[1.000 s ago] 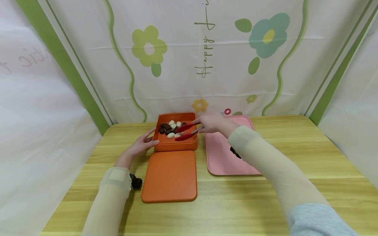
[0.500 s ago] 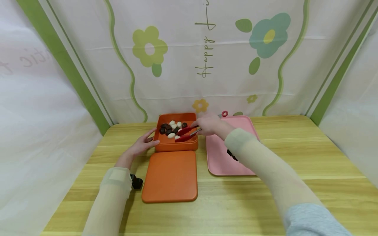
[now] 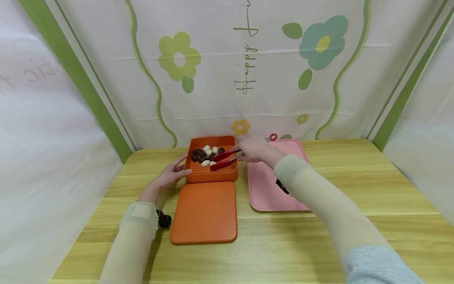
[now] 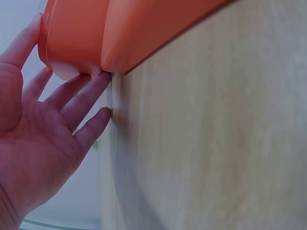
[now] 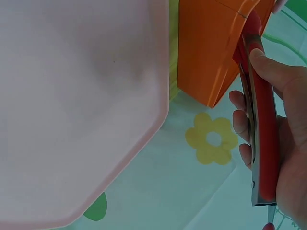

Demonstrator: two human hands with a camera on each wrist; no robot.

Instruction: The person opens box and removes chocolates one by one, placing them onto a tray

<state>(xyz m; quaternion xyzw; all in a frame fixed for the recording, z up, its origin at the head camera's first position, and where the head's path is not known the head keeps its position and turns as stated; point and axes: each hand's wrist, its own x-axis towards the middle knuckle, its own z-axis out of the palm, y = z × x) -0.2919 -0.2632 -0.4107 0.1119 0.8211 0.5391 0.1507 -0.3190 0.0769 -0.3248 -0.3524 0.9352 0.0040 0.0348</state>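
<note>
Both arms (image 3: pixel 326 201) are extended; the left hand (image 3: pixel 172 174) is held with fingers spread, the right hand (image 3: pixel 253 149) is curled in a grip.

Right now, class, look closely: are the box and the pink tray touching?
Apart. The head view shows a bare strip of table running between the box and the pink tray.

box (image 3: pixel 211 177) / tray (image 3: pixel 262 189): narrow gap | right hand (image 3: pixel 253 150): above it | beneath tongs (image 5: pixel 265 134): room unclear

head view evenly bright, both wrist views dimmer, soft shadows
</note>
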